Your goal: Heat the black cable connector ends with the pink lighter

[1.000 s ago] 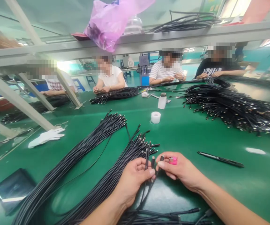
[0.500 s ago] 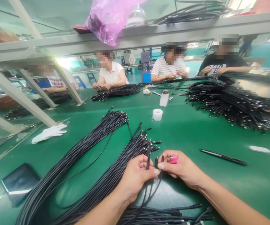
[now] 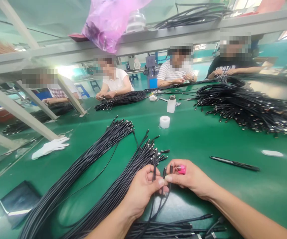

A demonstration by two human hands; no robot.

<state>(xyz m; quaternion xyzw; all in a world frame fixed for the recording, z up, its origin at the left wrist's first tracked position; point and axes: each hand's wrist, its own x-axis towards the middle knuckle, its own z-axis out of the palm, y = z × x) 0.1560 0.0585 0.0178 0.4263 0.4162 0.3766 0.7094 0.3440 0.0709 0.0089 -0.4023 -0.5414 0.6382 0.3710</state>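
Note:
Close in front of me, my left hand (image 3: 144,186) is closed on thin black cables (image 3: 153,169), their plug ends pointing up. My right hand (image 3: 187,176) pinches another black cable end (image 3: 171,169) right beside it, the two thumbs almost touching. One more plug end (image 3: 164,172) stands upright between the hands; which fingers grip it I cannot tell. A small bright pink piece (image 3: 181,169) shows at my right hand's curled fingers; its kind is unclear. Behind my left hand lies a long curved bundle of black cables (image 3: 118,179), and more cable ends (image 3: 173,229) lie below my wrists.
On the green table (image 3: 233,192) are a black pen (image 3: 234,163), a white tape roll (image 3: 164,122), a bottle (image 3: 171,104), a white glove (image 3: 50,147) and a dark pouch (image 3: 20,202). A cable heap (image 3: 245,106) lies far right. Several people sit opposite, beneath a shelf beam (image 3: 158,38).
The plug ends between my hands stand slightly further apart and the middle one shows more clearly. Both hands keep their hold. The whole view has shifted a little.

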